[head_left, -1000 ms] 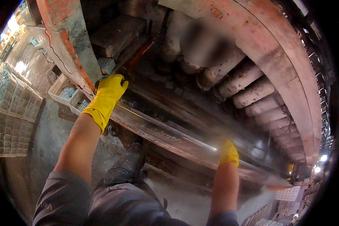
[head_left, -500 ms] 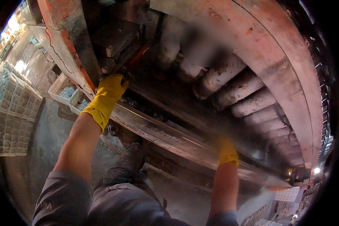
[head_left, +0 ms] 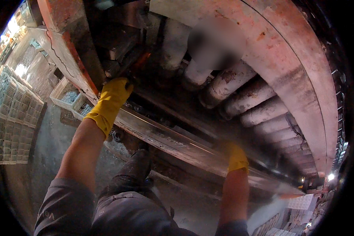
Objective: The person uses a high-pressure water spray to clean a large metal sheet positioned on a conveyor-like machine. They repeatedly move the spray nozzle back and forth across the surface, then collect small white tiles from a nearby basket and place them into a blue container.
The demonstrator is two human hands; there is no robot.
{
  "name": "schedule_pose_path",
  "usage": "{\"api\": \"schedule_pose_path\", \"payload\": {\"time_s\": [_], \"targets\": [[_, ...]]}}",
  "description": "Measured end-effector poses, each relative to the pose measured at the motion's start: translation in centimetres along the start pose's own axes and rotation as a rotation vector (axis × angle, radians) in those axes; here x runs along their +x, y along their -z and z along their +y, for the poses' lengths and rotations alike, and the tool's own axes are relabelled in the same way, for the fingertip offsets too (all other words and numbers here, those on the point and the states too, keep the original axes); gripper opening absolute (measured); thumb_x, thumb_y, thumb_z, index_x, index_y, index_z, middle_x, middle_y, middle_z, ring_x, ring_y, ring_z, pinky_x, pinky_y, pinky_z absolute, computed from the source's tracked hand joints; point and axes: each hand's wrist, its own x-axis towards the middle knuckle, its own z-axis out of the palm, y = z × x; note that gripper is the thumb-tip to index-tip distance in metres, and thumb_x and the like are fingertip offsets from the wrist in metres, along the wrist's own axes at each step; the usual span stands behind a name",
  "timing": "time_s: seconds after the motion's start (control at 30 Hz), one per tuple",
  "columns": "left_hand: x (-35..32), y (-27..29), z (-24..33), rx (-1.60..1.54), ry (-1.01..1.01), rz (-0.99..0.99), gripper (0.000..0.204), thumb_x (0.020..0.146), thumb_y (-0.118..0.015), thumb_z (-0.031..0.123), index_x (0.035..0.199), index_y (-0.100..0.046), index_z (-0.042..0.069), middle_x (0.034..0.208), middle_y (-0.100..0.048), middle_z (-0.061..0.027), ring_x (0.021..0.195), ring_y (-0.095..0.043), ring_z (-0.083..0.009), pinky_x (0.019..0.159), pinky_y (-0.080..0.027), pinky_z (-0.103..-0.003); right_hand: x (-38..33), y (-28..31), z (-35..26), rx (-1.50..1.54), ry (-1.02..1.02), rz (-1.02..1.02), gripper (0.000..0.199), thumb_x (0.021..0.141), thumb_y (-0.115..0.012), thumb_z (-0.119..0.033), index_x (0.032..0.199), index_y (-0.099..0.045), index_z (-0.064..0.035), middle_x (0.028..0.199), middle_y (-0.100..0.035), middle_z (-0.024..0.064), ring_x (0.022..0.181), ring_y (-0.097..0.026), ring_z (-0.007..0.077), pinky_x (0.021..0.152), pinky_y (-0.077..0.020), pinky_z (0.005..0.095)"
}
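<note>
Head view shows the long grey metal rail (head_left: 173, 141) running from upper left to lower right, left yellow-gloved hand (head_left: 112, 96) gripping above its upper end, right yellow-gloved hand (head_left: 236, 157) on its lower part, grip unclear.

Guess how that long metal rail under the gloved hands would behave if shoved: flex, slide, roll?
The metal rail looks thick and long, so probably stiff and heavy. It seems built into the machine, so a shove likely moves nothing. Its worn sheen suggests a slick surface for the left hand and right hand.
</note>
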Motion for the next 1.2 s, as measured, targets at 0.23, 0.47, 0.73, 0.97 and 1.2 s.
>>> {"api": "schedule_pose_path", "payload": {"time_s": [0.23, 0.47, 0.73, 0.97, 1.2], "targets": [[-1.1, 0.2, 0.0, 0.028, -0.012, 0.004, 0.039, 0.091, -0.069, 0.04, 0.112, -0.074, 0.008, 0.114, -0.073, -0.0191, 0.108, -0.068, -0.0391, 0.094, -0.054, -0.048, -1.1, -0.2, 0.7, 0.007, 0.005, 0.012, 0.048, 0.099, -0.058, -0.056, 0.108, -0.077, -0.0129, 0.092, -0.076, 0.0088, 0.086, -0.069, 0.0231, 0.069, -0.053, 0.043], [-2.1, 0.1, -0.2, 0.014, -0.02, 0.001, 0.037, 0.092, -0.068, 0.04, 0.113, -0.074, 0.01, 0.115, -0.073, -0.0175, 0.107, -0.068, -0.0389, 0.093, -0.054, -0.049, -2.6, -0.8, 2.0, -0.003, 0.012, 0.034, 0.048, 0.099, -0.058, -0.056, 0.108, -0.077, -0.0129, 0.092, -0.076, 0.0087, 0.086, -0.069, 0.023, 0.069, -0.0531, 0.0431], [-2.8, 0.4, -0.5, 0.009, -0.016, 0.008, 0.035, 0.091, -0.07, 0.04, 0.11, -0.075, 0.012, 0.11, -0.075, -0.0144, 0.102, -0.07, -0.0376, 0.089, -0.055, -0.048, -3.9, -1.3, 3.3, 0.014, 0.01, 0.044, 0.048, 0.1, -0.057, -0.056, 0.109, -0.077, -0.0129, 0.092, -0.076, 0.0085, 0.086, -0.069, 0.0229, 0.069, -0.0531, 0.0431], [-2.7, -0.3, -0.8, 0.012, -0.037, 0.017, 0.034, 0.09, -0.07, 0.04, 0.109, -0.075, 0.012, 0.109, -0.075, -0.0136, 0.101, -0.07, -0.0374, 0.088, -0.054, -0.048, -4.3, -1.3, 3.8, 0.023, 0.002, 0.046, 0.048, 0.1, -0.057, -0.056, 0.109, -0.077, -0.013, 0.092, -0.076, 0.0083, 0.086, -0.069, 0.0229, 0.069, -0.0532, 0.0432], [-2.9, -0.5, -1.1, 0.008, -0.033, 0.03, 0.036, 0.089, -0.071, 0.042, 0.109, -0.075, 0.012, 0.109, -0.075, -0.0138, 0.101, -0.07, -0.0369, 0.088, -0.054, -0.048, -4.3, -1.3, 4.1, 0.032, -0.004, 0.029, 0.049, 0.1, -0.057, -0.056, 0.109, -0.077, -0.013, 0.092, -0.076, 0.0082, 0.086, -0.069, 0.0228, 0.069, -0.0532, 0.0433]]}}
